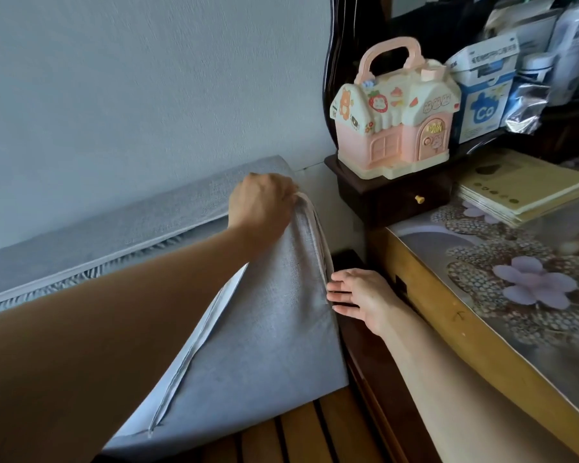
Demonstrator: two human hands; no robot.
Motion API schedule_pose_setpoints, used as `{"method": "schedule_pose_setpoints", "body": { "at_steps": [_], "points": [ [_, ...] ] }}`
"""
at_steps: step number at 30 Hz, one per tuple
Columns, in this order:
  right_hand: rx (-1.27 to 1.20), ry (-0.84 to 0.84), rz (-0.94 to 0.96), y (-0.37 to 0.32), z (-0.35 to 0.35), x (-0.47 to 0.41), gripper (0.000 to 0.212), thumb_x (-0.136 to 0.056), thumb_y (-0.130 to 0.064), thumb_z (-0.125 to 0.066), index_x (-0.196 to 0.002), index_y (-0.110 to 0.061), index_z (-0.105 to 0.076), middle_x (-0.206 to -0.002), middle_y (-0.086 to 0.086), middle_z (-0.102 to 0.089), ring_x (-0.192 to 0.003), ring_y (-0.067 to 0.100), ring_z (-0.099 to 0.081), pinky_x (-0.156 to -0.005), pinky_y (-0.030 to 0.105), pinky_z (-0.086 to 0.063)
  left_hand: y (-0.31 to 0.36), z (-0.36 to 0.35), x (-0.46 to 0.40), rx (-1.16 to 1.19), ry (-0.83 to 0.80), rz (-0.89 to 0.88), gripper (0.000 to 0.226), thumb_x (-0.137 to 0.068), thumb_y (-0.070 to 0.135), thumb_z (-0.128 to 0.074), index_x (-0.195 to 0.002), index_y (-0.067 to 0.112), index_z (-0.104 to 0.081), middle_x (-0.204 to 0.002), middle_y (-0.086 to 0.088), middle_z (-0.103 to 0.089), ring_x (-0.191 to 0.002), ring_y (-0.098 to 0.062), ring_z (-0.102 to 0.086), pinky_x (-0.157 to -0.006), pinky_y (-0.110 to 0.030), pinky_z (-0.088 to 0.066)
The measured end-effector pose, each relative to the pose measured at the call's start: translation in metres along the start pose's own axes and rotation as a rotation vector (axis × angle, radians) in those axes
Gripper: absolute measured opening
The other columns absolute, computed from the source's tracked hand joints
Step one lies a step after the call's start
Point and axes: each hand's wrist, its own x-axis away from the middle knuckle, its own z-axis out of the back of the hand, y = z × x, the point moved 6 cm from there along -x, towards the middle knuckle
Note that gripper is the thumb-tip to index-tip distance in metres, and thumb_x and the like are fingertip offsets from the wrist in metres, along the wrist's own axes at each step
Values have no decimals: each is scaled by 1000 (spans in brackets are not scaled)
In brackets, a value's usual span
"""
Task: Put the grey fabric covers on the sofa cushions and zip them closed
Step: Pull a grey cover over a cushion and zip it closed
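Fingers of left hand (261,202) pinch grey cover (268,315) top corner; right hand (361,297) flat against its side.

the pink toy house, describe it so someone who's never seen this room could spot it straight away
Start at the flower-patterned table on the right, then look to its far corner, where a small dark wooden drawer box sits. The toy house stands on top of that box. Unlike the blue and white cartons beside it, it is pink and cream plastic with a carry handle and cartoon stickers on its roof.
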Motion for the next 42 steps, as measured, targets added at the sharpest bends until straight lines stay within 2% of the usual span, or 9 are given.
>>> {"method": "schedule_pose_setpoints", "body": {
  "at_steps": [4, 8, 12, 21, 25, 27, 30, 34, 42],
  "points": [
    [-31, 34, 2, 12, 1, -8, 23, -100, -11, -39, -107, -5, -59, -108, 15, -65, -103, 29, -64, -87, 38, -50, 1, 4, -1, 99, 89, 49, 12, -85, 19, -64, -84, 11, -73, -84, -6, -71, -79, -24, -64, -75, -36, -52],
    [-22, 74, 9, 30, 3, -15, 26, -101, -9, -35, -109, -5, -59, -105, 13, -64, -101, 27, -64, -83, 35, -51, -5, 0, 7, 275, 162, 175, 10, -83, 18, -67, -79, 9, -70, -77, -2, -67, -73, -17, -63, -68, -27, -52],
    [-25, 159, -15, 61, 10, -31, 32, -99, -4, -30, -112, -4, -59, -106, 13, -62, -92, 23, -62, -69, 29, -50, -10, 0, 4, 311, 175, 205, 10, -80, 23, -68, -71, 20, -64, -69, 6, -60, -71, -9, -57, -64, -19, -43],
    [-114, 181, -22, 90, 0, -63, 36, -99, 0, -33, -129, -4, -52, -127, 13, -55, -113, 28, -57, -91, 34, -48, -14, -4, 1, 302, 224, 135, 8, -81, 23, -67, -77, 17, -68, -65, 13, -55, -71, -8, -55, -65, -19, -43],
    [-118, 193, 5, 89, -5, -76, 31, -99, -3, -42, -128, -4, -53, -115, 12, -56, -108, 28, -61, -96, 36, -49, -13, -4, 2, 308, 235, 128, 8, -81, 24, -67, -77, 17, -68, -69, 9, -58, -73, -10, -58, -69, -23, -48],
    [-108, 224, 21, 89, -5, -83, 22, -96, 1, -47, -114, 0, -60, -99, 16, -57, -84, 21, -64, -89, 32, -52, -13, -4, 2, 313, 244, 133, 8, -81, 23, -67, -76, 17, -69, -70, 7, -60, -73, -11, -59, -70, -24, -50],
    [-133, 239, 60, 87, -5, -88, 16, -90, 12, -48, -101, 17, -59, -81, 35, -55, -52, 8, -50, -58, 15, -51, -13, -4, 3, 326, 240, 142, 8, -81, 23, -67, -75, 17, -68, -68, 9, -60, -73, -10, -59, -72, -25, -51],
    [-122, 297, 27, 88, -4, -85, 18, -87, 9, -54, -73, 0, -60, -60, 9, -50, -49, 12, -46, -37, 10, -43, -12, -3, 3, 333, 240, 141, 9, -81, 23, -68, -73, 18, -67, -68, 11, -59, -72, -9, -59, -73, -26, -51],
    [-198, 338, 31, 82, 4, -79, 20, -82, 12, -57, -67, 0, -57, -58, 8, -43, -45, 14, -37, -34, 12, -32, -11, -4, 3, 339, 220, 154, 11, -81, 24, -69, -71, 21, -64, -66, 14, -58, -69, -7, -57, -69, -22, -48]
  ]
}}
